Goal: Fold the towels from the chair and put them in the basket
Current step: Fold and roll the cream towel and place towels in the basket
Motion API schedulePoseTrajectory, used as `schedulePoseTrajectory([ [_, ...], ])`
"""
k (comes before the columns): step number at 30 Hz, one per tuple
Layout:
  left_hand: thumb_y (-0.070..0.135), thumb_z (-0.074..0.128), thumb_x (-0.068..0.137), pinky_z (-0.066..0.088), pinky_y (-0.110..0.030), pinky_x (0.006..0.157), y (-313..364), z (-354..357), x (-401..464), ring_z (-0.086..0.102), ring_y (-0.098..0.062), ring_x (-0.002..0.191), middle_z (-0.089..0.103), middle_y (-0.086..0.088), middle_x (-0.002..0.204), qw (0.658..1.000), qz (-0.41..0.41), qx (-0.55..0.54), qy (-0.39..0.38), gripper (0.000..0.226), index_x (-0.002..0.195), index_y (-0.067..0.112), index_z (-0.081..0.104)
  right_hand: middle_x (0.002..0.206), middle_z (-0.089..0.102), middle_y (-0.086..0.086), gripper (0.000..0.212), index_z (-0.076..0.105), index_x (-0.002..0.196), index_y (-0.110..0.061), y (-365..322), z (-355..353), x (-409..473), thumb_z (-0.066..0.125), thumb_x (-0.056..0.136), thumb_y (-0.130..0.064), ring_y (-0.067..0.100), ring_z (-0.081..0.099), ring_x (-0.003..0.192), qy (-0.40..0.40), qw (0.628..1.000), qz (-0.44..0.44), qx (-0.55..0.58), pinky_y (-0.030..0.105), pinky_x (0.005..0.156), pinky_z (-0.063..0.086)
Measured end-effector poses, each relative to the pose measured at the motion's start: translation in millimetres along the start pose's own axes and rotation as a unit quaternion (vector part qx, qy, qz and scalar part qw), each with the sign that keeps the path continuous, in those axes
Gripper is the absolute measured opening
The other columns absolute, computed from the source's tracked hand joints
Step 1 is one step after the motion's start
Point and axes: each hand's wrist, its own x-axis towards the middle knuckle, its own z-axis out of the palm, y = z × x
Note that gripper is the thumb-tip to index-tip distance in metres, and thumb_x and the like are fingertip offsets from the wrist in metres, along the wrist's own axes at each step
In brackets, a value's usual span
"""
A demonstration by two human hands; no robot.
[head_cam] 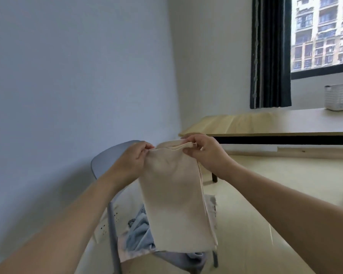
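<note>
A person holds one cream towel up over a grey chair, the left hand and right hand each pinching a top corner, fingers curled tight on the doubled edge. Soft and light, it hangs limp, best gripped at the corners. At least two more towels, a blue towel and a pink towel, lie on the seat. One white basket waits on the surface, well apart.

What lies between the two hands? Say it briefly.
Head view: the cream towel's folded top edge spans between the left hand and right hand, both pinching it.
</note>
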Motion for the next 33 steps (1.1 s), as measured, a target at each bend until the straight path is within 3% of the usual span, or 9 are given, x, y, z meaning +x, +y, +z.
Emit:
schedulePoseTrajectory([
  [4, 0.014, 0.033, 0.101, 0.038, -0.018, 0.077, 46.3, -24.8, -11.9, 0.051, -0.008, 0.096, 0.051, 0.002, 0.100, 0.996, 0.057, 0.050, 0.039, 0.027, 0.096, 0.023, 0.058, 0.082, 0.059, 0.006, 0.007, 0.067, 0.088, -0.019, -47.0, -29.7, -10.8, 0.066, 0.087, -0.012, 0.017, 0.053, 0.070, -0.029, 0.997, 0.025, 0.061, 0.027, 0.066, 0.046],
  [8, 0.021, 0.038, 0.100, 0.035, -0.024, 0.083, 84.2, -36.7, -17.7, 0.042, -0.009, 0.099, 0.044, 0.008, 0.095, 0.990, 0.090, 0.083, 0.064, 0.018, 0.090, 0.022, 0.053, 0.081, 0.064, 0.007, 0.003, 0.067, 0.088, -0.013, -74.6, -56.7, -18.3, 0.067, 0.087, -0.010, 0.019, 0.063, 0.071, -0.060, 0.996, 0.039, 0.053, 0.029, 0.072, 0.054],
  [12, 0.039, 0.048, 0.095, 0.034, -0.019, 0.079, 106.5, -44.0, -19.9, 0.032, -0.007, 0.096, 0.034, 0.012, 0.094, 0.978, 0.127, 0.165, 0.012, 0.016, 0.090, 0.023, 0.047, 0.085, 0.068, 0.008, 0.003, 0.065, 0.088, -0.007, -85.2, -75.6, -29.1, 0.068, 0.085, -0.006, 0.017, 0.068, 0.076, -0.050, 0.997, 0.034, 0.044, 0.029, 0.079, 0.057],
  [14, 0.035, 0.052, 0.095, 0.032, -0.021, 0.077, 113.6, -44.4, -21.1, 0.032, -0.009, 0.093, 0.033, 0.012, 0.092, 0.969, 0.157, 0.193, 0.009, 0.016, 0.088, 0.021, 0.047, 0.087, 0.070, 0.011, 0.004, 0.066, 0.085, -0.009, -87.5, -81.1, -32.6, 0.069, 0.083, -0.011, 0.019, 0.069, 0.078, -0.047, 0.998, 0.036, -0.006, 0.031, 0.080, 0.058],
  [19, 0.024, 0.053, 0.096, 0.039, -0.023, 0.079, 124.5, -38.9, -24.8, 0.038, -0.011, 0.088, 0.040, 0.007, 0.090, 0.943, 0.245, 0.220, 0.044, 0.014, 0.089, 0.012, 0.056, 0.088, 0.069, 0.001, 0.001, 0.065, 0.080, -0.013, -95.4, -84.1, -37.4, 0.065, 0.081, -0.013, 0.007, 0.062, 0.067, -0.105, 0.970, 0.043, -0.215, 0.013, 0.053, 0.045],
  [25, 0.015, 0.054, 0.095, 0.033, -0.017, 0.073, 127.2, -41.0, -26.1, 0.037, -0.008, 0.082, 0.038, 0.010, 0.084, 0.921, 0.292, 0.255, 0.040, 0.015, 0.098, 0.013, 0.068, 0.090, 0.068, -0.002, 0.010, 0.069, 0.079, -0.019, -88.1, -82.6, -38.6, 0.064, 0.078, -0.011, 0.011, 0.062, 0.076, -0.122, 0.948, 0.005, -0.294, 0.016, 0.062, 0.046],
  [27, 0.016, 0.052, 0.096, 0.033, -0.015, 0.072, 121.9, -45.2, -25.6, 0.037, -0.009, 0.081, 0.039, 0.010, 0.085, 0.918, 0.286, 0.275, 0.024, 0.020, 0.108, 0.016, 0.068, 0.087, 0.067, 0.001, 0.013, 0.069, 0.086, -0.019, -87.3, -81.9, -42.2, 0.061, 0.082, -0.009, 0.016, 0.064, 0.077, -0.097, 0.962, -0.027, -0.254, 0.016, 0.060, 0.049],
  [30, 0.020, 0.047, 0.099, 0.042, -0.025, 0.075, 111.2, -50.7, -27.6, 0.039, -0.011, 0.082, 0.041, 0.011, 0.088, 0.910, 0.276, 0.308, 0.009, 0.021, 0.113, 0.019, 0.062, 0.094, 0.066, 0.005, 0.029, 0.062, 0.105, -0.029, -86.7, -77.9, -45.4, 0.057, 0.087, -0.007, 0.024, 0.064, 0.084, -0.090, 0.983, -0.063, -0.145, 0.031, 0.070, 0.055],
  [33, 0.023, 0.042, 0.101, 0.036, -0.021, 0.075, 103.9, -49.8, -30.3, 0.040, -0.010, 0.086, 0.041, 0.011, 0.092, 0.906, 0.271, 0.324, -0.004, 0.021, 0.112, 0.017, 0.059, 0.099, 0.065, 0.005, 0.032, 0.061, 0.112, -0.029, -86.9, -70.9, -43.2, 0.054, 0.089, -0.008, 0.027, 0.063, 0.089, -0.099, 0.981, -0.062, -0.153, 0.038, 0.077, 0.054],
])
